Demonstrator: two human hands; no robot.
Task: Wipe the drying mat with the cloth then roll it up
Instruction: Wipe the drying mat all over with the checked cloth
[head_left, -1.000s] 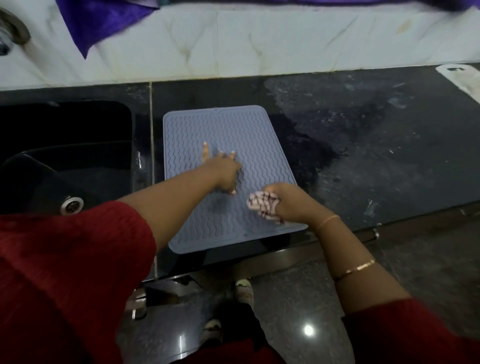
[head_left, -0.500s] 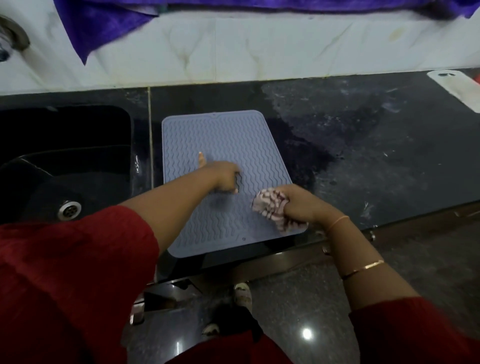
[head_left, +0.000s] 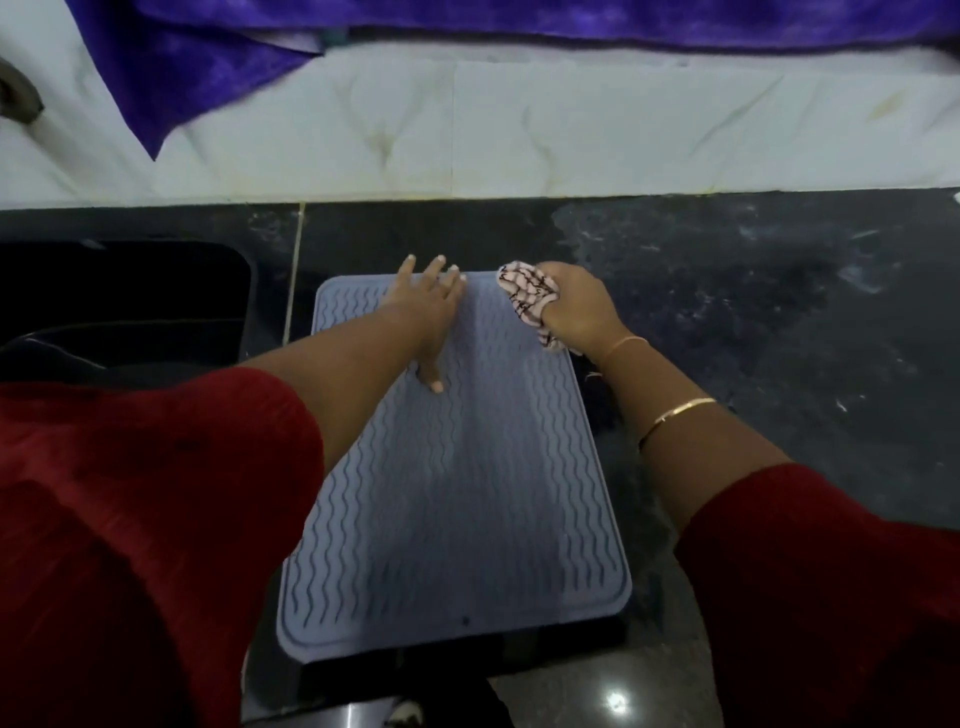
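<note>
Currently left hand open, flat on drying mat far edge; right hand beside it fisted around cloth. Mat lies flat on tabletop.

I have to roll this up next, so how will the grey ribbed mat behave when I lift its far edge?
The drying mat looks thin and rubbery, so it will probably flop and bend easily. Its near edge overhangs the counter, so it may slide toward you when pulled. The left hand pressing it flat suggests it shifts easily.
</note>
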